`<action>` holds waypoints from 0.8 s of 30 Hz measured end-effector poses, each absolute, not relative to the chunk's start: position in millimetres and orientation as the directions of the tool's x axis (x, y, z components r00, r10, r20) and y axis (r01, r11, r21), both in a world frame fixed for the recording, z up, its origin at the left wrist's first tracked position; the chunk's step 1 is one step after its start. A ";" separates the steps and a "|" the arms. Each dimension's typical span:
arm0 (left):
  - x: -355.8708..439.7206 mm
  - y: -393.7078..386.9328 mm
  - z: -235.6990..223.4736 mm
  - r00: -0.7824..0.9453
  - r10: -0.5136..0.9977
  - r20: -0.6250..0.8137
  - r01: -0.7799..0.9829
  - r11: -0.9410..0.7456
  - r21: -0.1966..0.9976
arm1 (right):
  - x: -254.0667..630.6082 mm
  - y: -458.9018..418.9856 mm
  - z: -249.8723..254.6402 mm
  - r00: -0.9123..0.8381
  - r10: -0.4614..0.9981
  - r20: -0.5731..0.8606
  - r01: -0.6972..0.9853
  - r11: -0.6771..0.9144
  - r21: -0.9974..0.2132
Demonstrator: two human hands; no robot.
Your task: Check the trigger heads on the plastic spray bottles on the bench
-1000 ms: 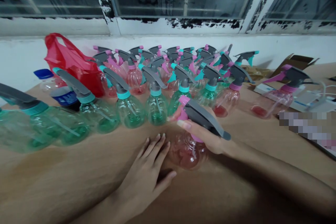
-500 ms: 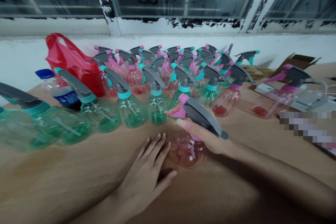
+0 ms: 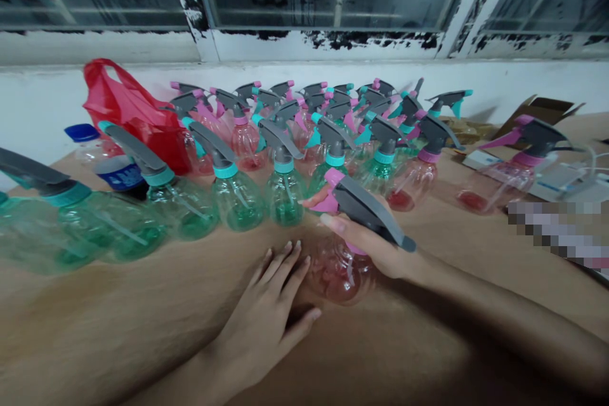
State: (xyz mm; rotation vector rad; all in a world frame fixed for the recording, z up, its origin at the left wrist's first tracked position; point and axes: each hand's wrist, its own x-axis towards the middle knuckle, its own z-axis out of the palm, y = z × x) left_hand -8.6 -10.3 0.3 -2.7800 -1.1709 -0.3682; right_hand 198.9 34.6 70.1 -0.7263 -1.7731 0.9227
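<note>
My right hand (image 3: 375, 235) is wrapped round the neck of a pink spray bottle (image 3: 340, 273) with a grey and pink trigger head. Its clear pink body rests on the wooden table (image 3: 157, 330), tilted a little. My left hand (image 3: 271, 304) lies flat on the table just left of that bottle, fingers spread, holding nothing. Beyond the hands stands a front row of green spray bottles, among them one straight ahead (image 3: 285, 200) and another to its left (image 3: 238, 200). A pink spray bottle (image 3: 412, 181) ends this row on the right.
More pink and green spray bottles crowd the back by the wall. At left stand a red plastic bag (image 3: 137, 120) and a blue-capped bottle (image 3: 114, 165). On the right are a lone pink spray bottle (image 3: 504, 177), an open cardboard box (image 3: 537, 117) and a blurred-out patch.
</note>
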 end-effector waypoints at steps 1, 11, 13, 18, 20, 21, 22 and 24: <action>-8.6 -10.4 0.4 0.675 0.691 0.260 0.714 -0.700 0.005 | 198.9 34.3 70.7 -0.349 0.805 0.480 0.068 0.533 -0.844; -8.3 -10.0 0.2 0.683 0.682 0.262 0.713 -0.700 -0.036 | 198.5 32.7 73.2 -0.349 0.817 0.459 0.076 0.512 -0.855; -8.2 -9.9 0.2 0.681 0.686 0.256 0.717 -0.696 -0.041 | 199.0 32.2 74.1 -0.354 0.815 0.460 0.079 0.516 -0.853; -8.3 -9.5 0.1 0.679 0.684 0.266 0.720 -0.692 -0.056 | 200.0 31.8 75.9 -0.354 0.816 0.457 0.075 0.512 -0.856; -8.3 -9.4 0.2 0.679 0.684 0.268 0.719 -0.692 -0.057 | 199.9 31.9 75.9 -0.364 0.816 0.449 0.071 0.505 -0.860; -8.3 -9.5 0.2 0.680 0.684 0.265 0.719 -0.693 -0.055 | 199.7 31.9 75.8 -0.366 0.818 0.443 0.072 0.500 -0.863; -8.4 -9.5 0.2 0.681 0.683 0.264 0.717 -0.695 -0.052 | 199.5 31.9 75.5 -0.365 0.821 0.439 0.074 0.496 -0.865; -8.8 -9.7 -0.3 0.682 0.683 0.262 0.716 -0.697 -0.046 | 199.0 31.8 74.8 -0.355 0.828 0.434 0.085 0.491 -0.867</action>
